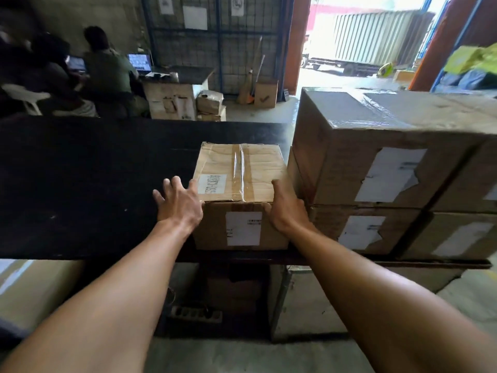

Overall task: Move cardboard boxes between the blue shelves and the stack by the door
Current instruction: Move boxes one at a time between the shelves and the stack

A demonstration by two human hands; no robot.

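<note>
A small taped cardboard box (239, 184) with white labels on its top and front rests on a black table (94, 184), close to the near edge. My left hand (178, 201) is at the box's left top corner, fingers spread, thumb touching the edge. My right hand (286, 208) lies against the box's right front corner, squeezed between it and the stack. To the right stands a stack of larger cardboard boxes: an upper box (376, 146) on a lower box (371, 230), both with torn white labels.
Beyond the table two people sit at a desk (174, 87) with laptops. Small boxes (211, 103) and brooms stand by a wire partition. An open doorway (357, 49) with a truck outside is at the back right. More boxes lie under the table.
</note>
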